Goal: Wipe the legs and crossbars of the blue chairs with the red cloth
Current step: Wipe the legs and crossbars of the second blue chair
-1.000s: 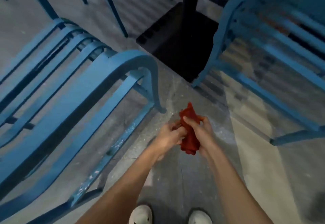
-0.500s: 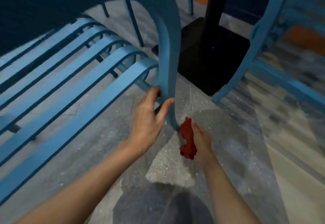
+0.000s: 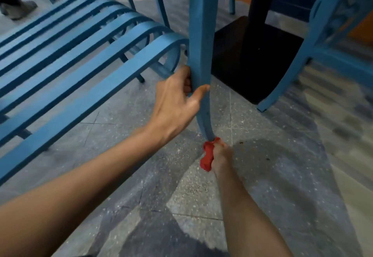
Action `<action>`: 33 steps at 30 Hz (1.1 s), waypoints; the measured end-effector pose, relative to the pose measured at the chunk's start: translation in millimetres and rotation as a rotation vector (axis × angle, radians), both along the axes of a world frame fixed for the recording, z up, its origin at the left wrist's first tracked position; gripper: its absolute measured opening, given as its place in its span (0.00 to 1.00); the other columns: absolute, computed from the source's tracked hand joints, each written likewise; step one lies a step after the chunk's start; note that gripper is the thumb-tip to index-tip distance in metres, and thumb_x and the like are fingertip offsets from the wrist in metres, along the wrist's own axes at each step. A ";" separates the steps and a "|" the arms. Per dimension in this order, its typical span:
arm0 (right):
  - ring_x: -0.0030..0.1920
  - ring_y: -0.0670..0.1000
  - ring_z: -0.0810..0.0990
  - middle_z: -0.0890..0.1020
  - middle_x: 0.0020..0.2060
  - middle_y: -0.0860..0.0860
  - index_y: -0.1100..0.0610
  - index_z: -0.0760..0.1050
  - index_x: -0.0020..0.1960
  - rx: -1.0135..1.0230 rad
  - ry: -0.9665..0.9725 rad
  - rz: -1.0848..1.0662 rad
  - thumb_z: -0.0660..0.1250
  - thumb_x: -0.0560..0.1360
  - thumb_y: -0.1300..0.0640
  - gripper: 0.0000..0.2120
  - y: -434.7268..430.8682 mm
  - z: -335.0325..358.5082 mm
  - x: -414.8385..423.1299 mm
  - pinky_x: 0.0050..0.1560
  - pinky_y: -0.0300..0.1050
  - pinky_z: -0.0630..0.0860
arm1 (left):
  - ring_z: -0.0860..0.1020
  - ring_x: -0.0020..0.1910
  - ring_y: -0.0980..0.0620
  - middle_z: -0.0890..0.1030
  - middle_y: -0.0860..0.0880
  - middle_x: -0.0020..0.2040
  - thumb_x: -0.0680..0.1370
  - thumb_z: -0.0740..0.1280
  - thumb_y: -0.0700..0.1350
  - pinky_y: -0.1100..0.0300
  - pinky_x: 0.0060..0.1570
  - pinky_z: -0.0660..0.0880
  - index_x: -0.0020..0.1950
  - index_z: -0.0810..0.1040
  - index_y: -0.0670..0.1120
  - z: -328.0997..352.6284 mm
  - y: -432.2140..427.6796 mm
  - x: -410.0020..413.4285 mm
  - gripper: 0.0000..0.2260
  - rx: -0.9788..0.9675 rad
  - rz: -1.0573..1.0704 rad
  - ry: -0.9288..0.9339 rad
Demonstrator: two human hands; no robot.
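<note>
- So, left hand [image 3: 175,97] wraps the curved blue-painted metal chair leg [image 3: 200,55] abt midway, thumb on the front, fingers curled behind, steadying it
- Lower down, right hand [image 3: 219,155] clutches the bunched red cloth [image 3: 207,155], pressed vs the very foot of that leg, right at the speckled grey floor [image 3: 272,166]
- Progress: early by my read; only this leg's bottom is under the cloth. Upper leg, crossbars, other legs + the 2nd blue chair [image 3: 323,34] at right look left to do
</note>
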State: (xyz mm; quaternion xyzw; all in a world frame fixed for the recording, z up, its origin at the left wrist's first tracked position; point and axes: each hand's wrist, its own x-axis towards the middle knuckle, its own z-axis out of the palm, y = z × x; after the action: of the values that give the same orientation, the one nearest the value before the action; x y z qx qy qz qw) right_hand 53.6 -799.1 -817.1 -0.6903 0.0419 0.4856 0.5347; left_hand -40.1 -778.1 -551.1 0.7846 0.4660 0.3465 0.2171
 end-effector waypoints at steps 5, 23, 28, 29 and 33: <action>0.40 0.56 0.83 0.84 0.42 0.56 0.48 0.81 0.41 0.141 -0.170 -0.213 0.66 0.73 0.56 0.06 3.4 -0.3 -26.7 0.44 0.53 0.82 | 0.76 0.37 0.65 0.79 0.57 0.40 0.74 0.71 0.47 0.77 0.36 0.71 0.48 0.77 0.45 0.8 -1.9 0.4 0.08 -0.016 0.005 0.018; 0.41 0.53 0.80 0.82 0.40 0.53 0.60 0.81 0.55 0.175 -0.239 -0.149 0.63 0.78 0.63 0.10 -21.3 14.2 -25.6 0.47 0.46 0.78 | 0.80 0.39 0.60 0.82 0.54 0.41 0.73 0.72 0.49 0.65 0.40 0.78 0.48 0.79 0.46 -0.1 -4.6 -1.1 0.09 -0.115 0.010 -0.091; 0.40 0.55 0.80 0.82 0.39 0.56 0.62 0.81 0.50 0.023 -0.046 -0.121 0.65 0.76 0.61 0.07 -8.0 13.4 -5.7 0.45 0.49 0.79 | 0.77 0.37 0.66 0.79 0.57 0.40 0.74 0.72 0.47 0.73 0.37 0.74 0.49 0.77 0.46 2.7 -5.0 -2.0 0.09 -0.128 -0.017 -0.100; 0.40 0.55 0.80 0.82 0.39 0.55 0.62 0.81 0.51 0.022 -0.063 -0.120 0.65 0.76 0.61 0.08 -6.4 17.8 -3.0 0.44 0.48 0.79 | 0.77 0.37 0.66 0.79 0.57 0.40 0.74 0.72 0.47 0.73 0.37 0.74 0.49 0.77 0.46 2.3 -4.9 -2.0 0.09 -0.129 -0.015 -0.105; 0.40 0.51 0.81 0.82 0.39 0.50 0.55 0.82 0.52 0.152 -0.189 -0.197 0.64 0.76 0.64 0.10 -7.1 35.1 -19.1 0.40 0.44 0.80 | 0.79 0.38 0.62 0.81 0.56 0.41 0.73 0.72 0.48 0.72 0.37 0.75 0.50 0.78 0.46 1.5 -5.6 -0.8 0.09 -0.128 0.011 -0.105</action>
State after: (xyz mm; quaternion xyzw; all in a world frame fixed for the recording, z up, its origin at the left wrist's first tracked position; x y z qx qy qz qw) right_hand 34.5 -806.1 -781.9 -0.6832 0.0220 0.3652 0.6320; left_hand -41.0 -783.7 -549.6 0.7473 0.4796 0.3577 0.2891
